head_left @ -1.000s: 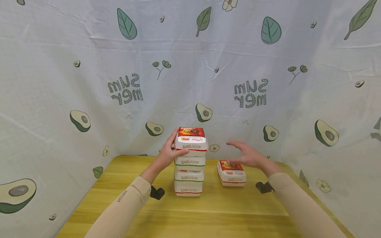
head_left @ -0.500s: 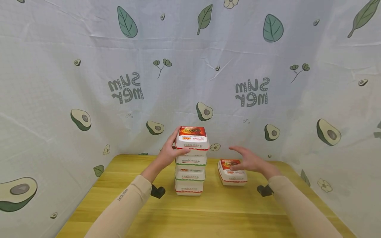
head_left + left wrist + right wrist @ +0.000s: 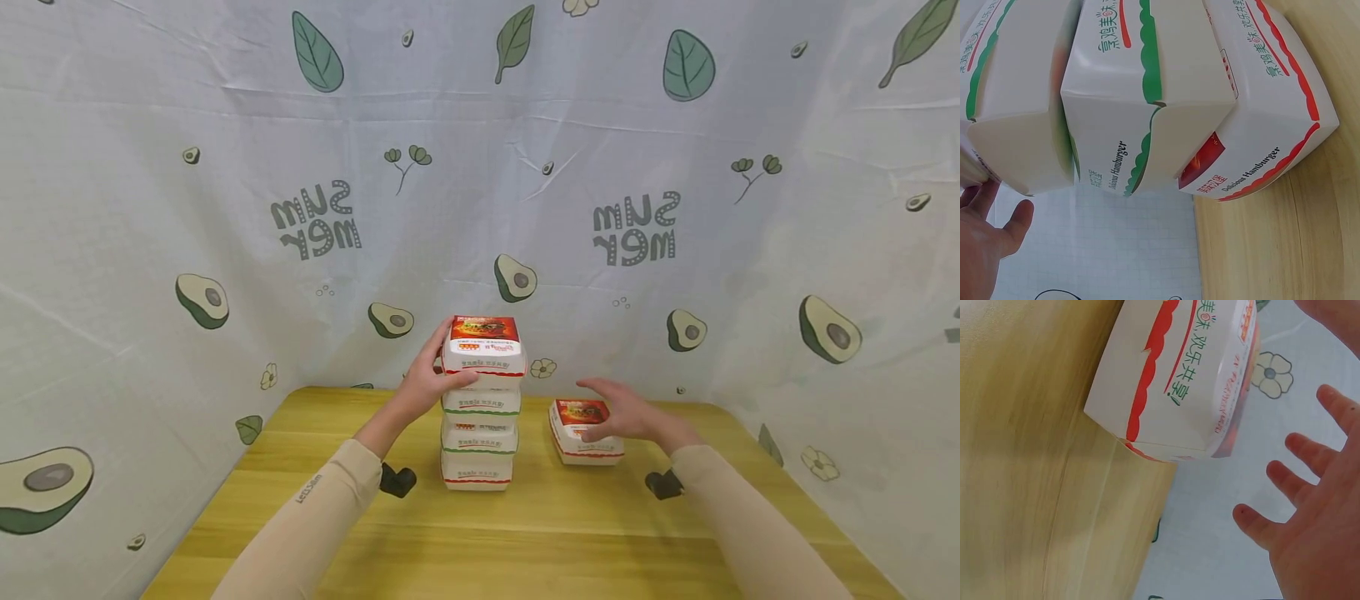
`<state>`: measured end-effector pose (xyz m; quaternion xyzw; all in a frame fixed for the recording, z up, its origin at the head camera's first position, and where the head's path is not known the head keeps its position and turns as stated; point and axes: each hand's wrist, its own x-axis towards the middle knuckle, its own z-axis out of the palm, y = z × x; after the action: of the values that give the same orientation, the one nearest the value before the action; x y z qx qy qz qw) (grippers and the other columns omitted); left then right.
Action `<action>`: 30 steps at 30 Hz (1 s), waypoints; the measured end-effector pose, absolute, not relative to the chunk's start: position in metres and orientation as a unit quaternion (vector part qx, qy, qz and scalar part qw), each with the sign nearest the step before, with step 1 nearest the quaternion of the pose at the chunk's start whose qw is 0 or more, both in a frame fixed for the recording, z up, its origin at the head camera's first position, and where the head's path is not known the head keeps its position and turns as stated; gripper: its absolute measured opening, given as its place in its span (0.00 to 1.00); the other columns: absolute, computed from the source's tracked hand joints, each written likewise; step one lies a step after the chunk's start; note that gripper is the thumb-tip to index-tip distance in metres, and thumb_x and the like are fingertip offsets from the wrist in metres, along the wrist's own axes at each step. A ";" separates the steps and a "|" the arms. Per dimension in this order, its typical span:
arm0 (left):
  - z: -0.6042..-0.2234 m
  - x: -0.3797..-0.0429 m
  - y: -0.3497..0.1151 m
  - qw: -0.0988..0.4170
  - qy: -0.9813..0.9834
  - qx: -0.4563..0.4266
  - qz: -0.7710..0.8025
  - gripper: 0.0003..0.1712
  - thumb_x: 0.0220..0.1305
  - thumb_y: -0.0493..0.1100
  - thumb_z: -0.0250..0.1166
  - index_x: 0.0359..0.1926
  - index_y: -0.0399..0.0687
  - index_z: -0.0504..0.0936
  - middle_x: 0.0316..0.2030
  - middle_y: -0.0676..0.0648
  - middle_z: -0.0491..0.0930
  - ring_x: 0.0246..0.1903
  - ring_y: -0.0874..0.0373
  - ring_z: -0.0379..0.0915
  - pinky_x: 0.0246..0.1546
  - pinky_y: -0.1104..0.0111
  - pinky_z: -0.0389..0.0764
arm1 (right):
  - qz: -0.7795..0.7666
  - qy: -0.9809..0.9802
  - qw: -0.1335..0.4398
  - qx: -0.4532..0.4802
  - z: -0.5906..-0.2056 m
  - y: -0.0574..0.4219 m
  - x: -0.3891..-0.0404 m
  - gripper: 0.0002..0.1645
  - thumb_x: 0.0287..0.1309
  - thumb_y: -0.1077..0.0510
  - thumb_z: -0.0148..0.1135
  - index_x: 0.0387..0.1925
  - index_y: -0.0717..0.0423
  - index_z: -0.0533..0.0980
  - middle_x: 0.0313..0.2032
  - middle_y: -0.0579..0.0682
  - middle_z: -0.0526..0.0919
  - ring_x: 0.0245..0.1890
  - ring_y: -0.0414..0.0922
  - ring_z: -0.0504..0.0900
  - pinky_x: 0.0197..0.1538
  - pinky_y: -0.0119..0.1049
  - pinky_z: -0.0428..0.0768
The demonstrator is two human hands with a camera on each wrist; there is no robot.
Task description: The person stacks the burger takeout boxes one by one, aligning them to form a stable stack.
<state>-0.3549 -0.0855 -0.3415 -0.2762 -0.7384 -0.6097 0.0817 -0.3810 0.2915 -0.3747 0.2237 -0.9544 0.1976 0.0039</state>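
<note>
Several white paper hamburger boxes (image 3: pixel 480 437) stand in one stack, trimmed with red or green wavy lines. On top is a hamburger box (image 3: pixel 485 357) with a burger picture on its lid. My left hand (image 3: pixel 427 387) grips this top box at its left side, thumb along the front. The left wrist view shows the lower boxes close up, my left hand (image 3: pixel 988 240) at the left edge. My right hand (image 3: pixel 626 414) hovers with spread fingers by a single red-trimmed hamburger box (image 3: pixel 588 452), right of the stack. In the right wrist view, the fingers are apart from that box (image 3: pixel 1160 394).
The boxes stand on a wooden table (image 3: pixel 450 558). Behind it and along both sides hangs a pale cloth (image 3: pixel 450 225) printed with avocados, leaves and flowers. A dark wrist camera (image 3: pixel 397 481) shows at the left wrist, another dark wrist camera (image 3: pixel 663 484) at the right.
My right hand has come down closer over the single box. My left hand keeps its grip on the top box, and the stack stays where it was.
</note>
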 end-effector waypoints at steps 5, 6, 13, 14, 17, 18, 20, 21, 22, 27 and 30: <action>-0.341 -0.355 -0.086 0.082 -0.740 -0.275 -0.608 0.55 0.62 0.44 0.72 0.80 0.71 0.46 0.66 0.47 0.67 0.58 0.48 0.73 0.54 0.53 0.80 | 0.212 -0.954 -0.017 0.211 -0.380 0.291 -0.382 0.61 0.42 0.41 0.81 0.74 0.53 0.61 0.74 0.63 0.60 0.72 0.67 0.58 0.67 0.70 0.61; -0.341 -0.355 -0.086 0.081 -0.740 -0.274 -0.609 0.55 0.62 0.44 0.72 0.80 0.71 0.46 0.66 0.47 0.67 0.58 0.48 0.73 0.54 0.54 0.80 | 0.216 -0.954 -0.022 0.207 -0.381 0.291 -0.382 0.61 0.42 0.42 0.82 0.74 0.52 0.61 0.74 0.62 0.60 0.72 0.66 0.58 0.67 0.69 0.61; -0.342 -0.354 -0.087 0.075 -0.739 -0.277 -0.610 0.56 0.63 0.46 0.72 0.80 0.68 0.45 0.66 0.46 0.67 0.57 0.47 0.74 0.54 0.53 0.80 | 0.207 -0.957 -0.033 0.201 -0.392 0.293 -0.385 0.63 0.38 0.42 0.83 0.74 0.52 0.62 0.73 0.62 0.63 0.71 0.66 0.60 0.68 0.70 0.59; -0.342 -0.354 -0.087 0.074 -0.739 -0.278 -0.610 0.55 0.63 0.46 0.71 0.80 0.68 0.45 0.66 0.46 0.66 0.57 0.47 0.74 0.55 0.53 0.79 | 0.205 -0.958 -0.035 0.198 -0.394 0.293 -0.386 0.63 0.38 0.42 0.83 0.74 0.52 0.62 0.73 0.62 0.63 0.70 0.65 0.60 0.67 0.70 0.59; -0.342 -0.354 -0.087 0.072 -0.739 -0.277 -0.610 0.56 0.62 0.46 0.72 0.80 0.69 0.45 0.67 0.46 0.66 0.58 0.47 0.73 0.55 0.53 0.79 | 0.201 -0.960 -0.044 0.188 -0.397 0.294 -0.387 0.64 0.37 0.41 0.83 0.75 0.51 0.61 0.73 0.62 0.63 0.69 0.64 0.62 0.67 0.69 0.61; -0.342 -0.354 -0.087 0.071 -0.738 -0.277 -0.611 0.56 0.62 0.46 0.72 0.80 0.69 0.45 0.67 0.46 0.65 0.58 0.47 0.73 0.55 0.53 0.79 | 0.199 -0.961 -0.047 0.186 -0.397 0.294 -0.387 0.65 0.37 0.40 0.83 0.75 0.52 0.61 0.72 0.62 0.63 0.68 0.64 0.63 0.67 0.69 0.62; -0.342 -0.354 -0.087 0.070 -0.738 -0.277 -0.612 0.56 0.62 0.47 0.72 0.80 0.68 0.45 0.67 0.46 0.65 0.58 0.47 0.73 0.55 0.53 0.80 | 0.199 -0.962 -0.052 0.182 -0.398 0.294 -0.387 0.65 0.37 0.40 0.83 0.75 0.52 0.60 0.72 0.63 0.63 0.68 0.64 0.64 0.66 0.68 0.63; -0.342 -0.354 -0.087 0.069 -0.738 -0.276 -0.612 0.56 0.62 0.47 0.72 0.80 0.68 0.45 0.67 0.46 0.65 0.58 0.47 0.73 0.54 0.53 0.80 | 0.200 -0.962 -0.054 0.179 -0.399 0.294 -0.387 0.66 0.37 0.40 0.83 0.75 0.51 0.60 0.73 0.62 0.63 0.68 0.63 0.64 0.66 0.68 0.63; -0.342 -0.354 -0.087 0.070 -0.739 -0.274 -0.612 0.56 0.62 0.47 0.72 0.80 0.68 0.45 0.66 0.46 0.65 0.58 0.47 0.73 0.54 0.53 0.80 | 0.199 -0.963 -0.055 0.175 -0.399 0.294 -0.387 0.66 0.37 0.39 0.83 0.76 0.51 0.60 0.73 0.62 0.63 0.68 0.63 0.64 0.67 0.67 0.63; -0.341 -0.353 -0.087 0.071 -0.739 -0.269 -0.613 0.55 0.62 0.47 0.72 0.79 0.75 0.46 0.66 0.47 0.66 0.58 0.47 0.73 0.54 0.53 0.79 | 0.180 -0.967 -0.050 0.171 -0.401 0.291 -0.387 0.67 0.37 0.39 0.83 0.76 0.52 0.59 0.72 0.64 0.63 0.67 0.64 0.66 0.65 0.68 0.65; -0.340 -0.354 -0.088 0.071 -0.736 -0.272 -0.616 0.55 0.62 0.47 0.72 0.79 0.75 0.46 0.66 0.47 0.66 0.58 0.47 0.73 0.54 0.53 0.80 | 0.174 -0.969 -0.047 0.166 -0.403 0.290 -0.388 0.66 0.37 0.41 0.84 0.76 0.52 0.60 0.72 0.65 0.62 0.66 0.65 0.66 0.64 0.68 0.65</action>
<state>-0.3538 -0.0875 -0.3404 -0.2717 -0.7362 -0.6158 0.0706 -0.3880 0.2901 -0.4026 0.1664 -0.9694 0.1744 -0.0473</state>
